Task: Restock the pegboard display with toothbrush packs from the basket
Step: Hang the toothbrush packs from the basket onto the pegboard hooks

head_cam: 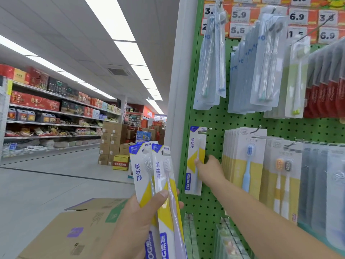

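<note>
My left hand (pixel 141 219) grips a fan of toothbrush packs (pixel 155 184), thumb curled across their fronts; two show plainly, white and yellow cards with blue corners, and a blue edge behind them hints at a third, though I cannot count it for sure; their long axes run near upright, leaning a little to the left at the top, brush heads up and hang-holes uppermost.

My right hand (pixel 210 170) reaches to the green pegboard (pixel 211 116) and pinches one more pack (pixel 195 161) of the same kind at its middle, fingers folded round its right edge; this single pack stands upright against the board at its left margin, hang-hole at the top by a peg (pixel 210 128), brush head up; whether the hole is over the peg I cannot tell.

Just right of it hang two rows of white and yellow packs (pixel 244 161); above, four rows of clear and pale packs (pixel 261 68) and one of red packs (pixel 324 98), all hanging lengthwise down; price tags (pixel 296 15) line the top.

A cardboard box (pixel 74 228) lies below my left hand.
</note>
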